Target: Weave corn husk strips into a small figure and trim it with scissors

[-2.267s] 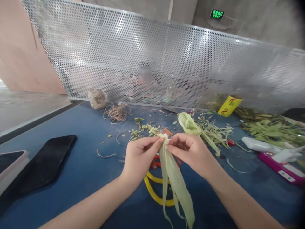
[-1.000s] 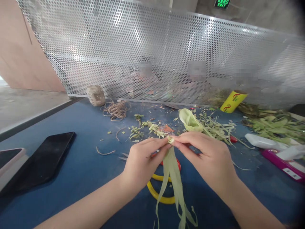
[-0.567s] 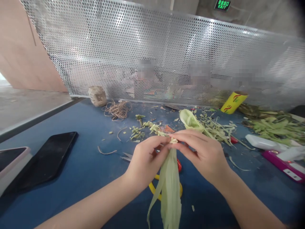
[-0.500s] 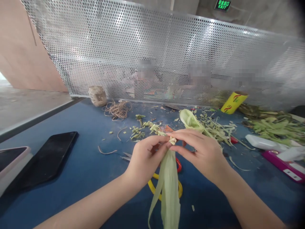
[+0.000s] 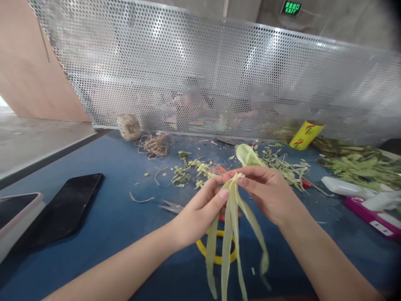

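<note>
Several long pale green husk strips hang down from a gathered top between my hands. My left hand pinches them from the left, with its thumb in front. From the right, my right hand is closed on the same gathered end, its fingertips near my left hand's. Under the strips lies a yellow ring. Open scissor blades show beside my left hand, their handles partly hidden. A pale cupped husk lies just beyond my right hand.
Two phones lie at left. Behind are a twine tangle, a rough pale block, leaf scraps and a yellow roll. A purple power strip and leaves are at right. Perforated metal stands behind.
The husk, earlier hanging as a wide sheet with a narrow strip, now hangs as separate strips. My hands have turned its gathered end and shifted slightly right.
</note>
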### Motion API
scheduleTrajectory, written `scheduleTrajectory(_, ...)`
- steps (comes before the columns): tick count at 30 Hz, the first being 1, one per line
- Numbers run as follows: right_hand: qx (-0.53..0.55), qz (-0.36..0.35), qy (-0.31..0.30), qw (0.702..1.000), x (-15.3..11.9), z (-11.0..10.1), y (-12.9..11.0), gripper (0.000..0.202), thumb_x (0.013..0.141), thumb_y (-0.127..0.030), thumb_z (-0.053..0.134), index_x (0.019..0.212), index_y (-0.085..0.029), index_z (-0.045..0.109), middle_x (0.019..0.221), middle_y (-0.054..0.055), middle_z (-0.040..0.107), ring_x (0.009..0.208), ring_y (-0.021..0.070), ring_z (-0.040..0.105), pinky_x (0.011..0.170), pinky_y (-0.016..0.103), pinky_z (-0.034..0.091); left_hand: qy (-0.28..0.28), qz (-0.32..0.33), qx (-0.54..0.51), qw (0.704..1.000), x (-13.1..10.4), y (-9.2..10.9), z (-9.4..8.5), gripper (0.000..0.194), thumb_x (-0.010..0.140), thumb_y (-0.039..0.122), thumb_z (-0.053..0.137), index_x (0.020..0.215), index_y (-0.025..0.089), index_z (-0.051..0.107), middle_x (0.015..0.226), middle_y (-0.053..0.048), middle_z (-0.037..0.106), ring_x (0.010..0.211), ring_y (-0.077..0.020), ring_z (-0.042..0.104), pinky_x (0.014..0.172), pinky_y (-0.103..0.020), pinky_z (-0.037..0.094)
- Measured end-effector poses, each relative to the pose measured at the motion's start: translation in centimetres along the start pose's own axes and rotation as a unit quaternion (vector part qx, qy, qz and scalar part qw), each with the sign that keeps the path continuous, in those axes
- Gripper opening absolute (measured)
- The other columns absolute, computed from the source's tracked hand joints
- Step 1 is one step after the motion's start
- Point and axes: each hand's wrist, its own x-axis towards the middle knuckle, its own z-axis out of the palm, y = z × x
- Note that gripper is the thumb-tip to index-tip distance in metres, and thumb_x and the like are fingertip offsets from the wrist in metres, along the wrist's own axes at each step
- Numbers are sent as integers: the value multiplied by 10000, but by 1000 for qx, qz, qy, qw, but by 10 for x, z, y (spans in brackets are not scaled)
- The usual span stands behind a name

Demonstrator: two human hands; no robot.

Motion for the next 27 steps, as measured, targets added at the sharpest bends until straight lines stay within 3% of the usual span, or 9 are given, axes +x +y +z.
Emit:
scheduleTrajectory(3,30,12,5,999,-1,5,-3,87,633,-250,719,712,-226,692,744,2,695,708,139,644,731,296,525,-33,-41,-46,998,-1,-5,-1,299,840,403,447,1086,242,496,750,16,617,671,-107,594,656,-237,486)
scheduleTrajectory(7,56,-6,7,998,0,11,-6,75,635,-237,714,697,-215,678,733,-2,684,658,115,627,623,238,531,-80,-60,-66,993,-2,-7,-1,240,853,396,424,972,212,522,712,0,630,651,-120,608,669,-268,494)
scheduleTrajectory(10,72,12,9,997,-1,14,-5,99,654,-264,694,717,-196,660,707,1,667,487,75,562,422,180,482,-62,-67,-38,995,-3,-7,2,236,846,404,429,926,202,520,743,-19,634,671,-143,616,664,-288,496)
scheduleTrajectory(14,44,47,38,997,-5,19,-3,188,658,-330,680,760,-180,631,683,6,641,341,35,432,233,129,308,-30,-38,-5,999,-5,-6,6,289,834,417,441,1027,213,512,839,-48,642,726,-166,618,675,-293,494)
scheduleTrajectory(19,6,-5,38,999,-9,21,0,160,664,-315,676,759,-198,624,648,-21,630,280,29,388,243,176,370,-71,-10,-16,997,-6,0,6,356,860,450,350,1008,187,538,840,-61,627,771,-171,602,749,-311,479)
scheduleTrajectory(23,-48,-73,38,995,-8,20,4,119,633,-260,704,713,-198,642,655,-16,634,437,70,527,376,187,444,1,69,135,988,-6,5,6,234,813,286,528,1040,232,535,901,-8,603,877,-135,559,823,-240,435)
scheduleTrajectory(27,-7,-48,8,999,-7,22,6,85,706,-280,637,735,-212,596,486,-71,531,322,75,456,333,225,420,31,34,114,992,-5,5,9,151,854,327,434,921,204,491,705,16,562,613,-111,564,603,-237,489)
